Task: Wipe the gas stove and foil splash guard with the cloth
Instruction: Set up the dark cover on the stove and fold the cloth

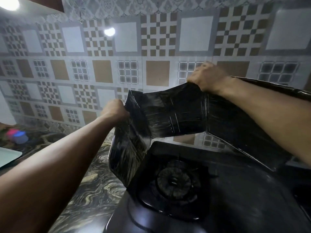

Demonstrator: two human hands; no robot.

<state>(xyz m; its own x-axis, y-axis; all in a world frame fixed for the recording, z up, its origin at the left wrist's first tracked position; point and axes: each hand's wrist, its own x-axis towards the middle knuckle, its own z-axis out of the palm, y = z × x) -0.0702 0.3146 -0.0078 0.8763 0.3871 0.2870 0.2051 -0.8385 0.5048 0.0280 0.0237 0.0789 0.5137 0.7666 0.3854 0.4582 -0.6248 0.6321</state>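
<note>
We counted two hands: our left hand (114,110) gripped the top edge of the one splash guard (175,113), and our right hand (207,78) gripped the same edge further along. That guard showed three panels: one below our left hand, one between our hands, one running out under our right forearm. Below and between our hands sat one stove (218,199) with one burner (174,180) in view. Well to the left of our left hand stood two small containers (18,136), one pink-topped and one blue, and one pale tray (8,157) nearer us.
</note>
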